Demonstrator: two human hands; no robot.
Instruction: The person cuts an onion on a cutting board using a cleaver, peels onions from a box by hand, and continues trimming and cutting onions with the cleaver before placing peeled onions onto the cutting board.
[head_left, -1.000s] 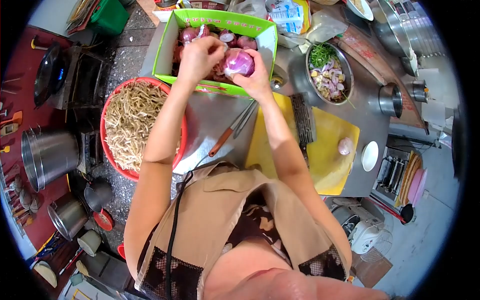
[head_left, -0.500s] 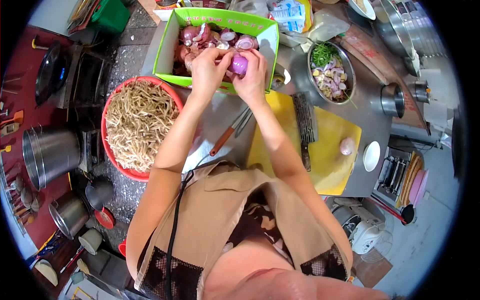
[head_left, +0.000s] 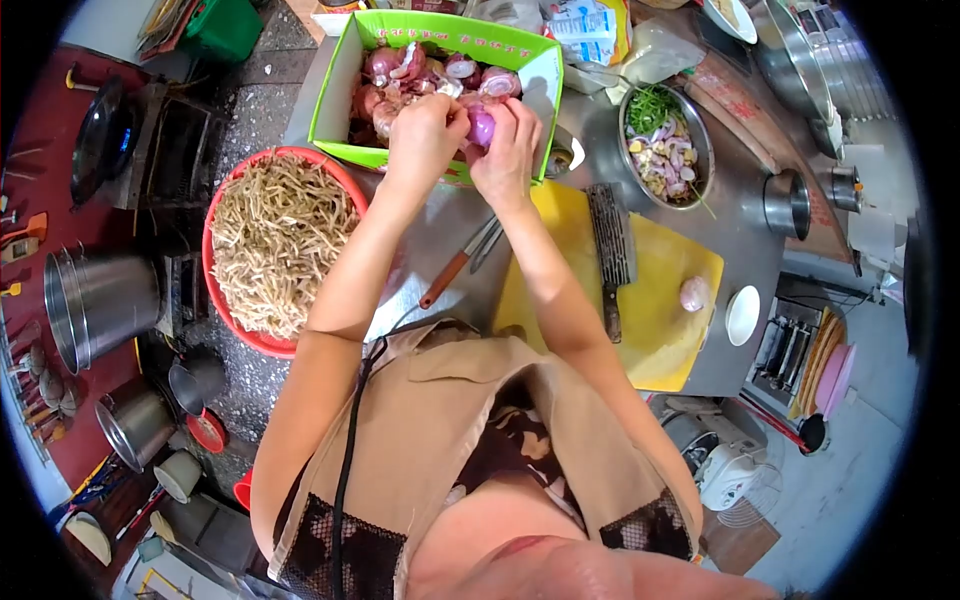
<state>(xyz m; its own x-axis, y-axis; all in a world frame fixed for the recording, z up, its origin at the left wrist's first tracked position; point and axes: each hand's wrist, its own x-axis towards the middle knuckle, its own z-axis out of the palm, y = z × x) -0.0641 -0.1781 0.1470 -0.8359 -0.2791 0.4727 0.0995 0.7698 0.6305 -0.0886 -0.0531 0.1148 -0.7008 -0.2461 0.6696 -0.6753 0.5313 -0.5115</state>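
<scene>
My right hand is wrapped round a small peeled red onion, its shiny purple side showing between the fingers. Close against the onion's left side, my left hand is closed in a pinch; what its fingertips hold is hidden. Both hands are over the near edge of a green and white cardboard box. Inside the box lie red onions with loose papery skins and cut pieces.
A yellow cutting board bears a cleaver and a peeled onion. Left stands a red basin of pale shredded strips. A steel bowl holds greens and chopped onion. An orange-handled tool lies between my forearms.
My left hand's fingers have curled in more tightly beside the onion. The right hand keeps its hold, and the onion is turned slightly. The whole view has shifted a little.
</scene>
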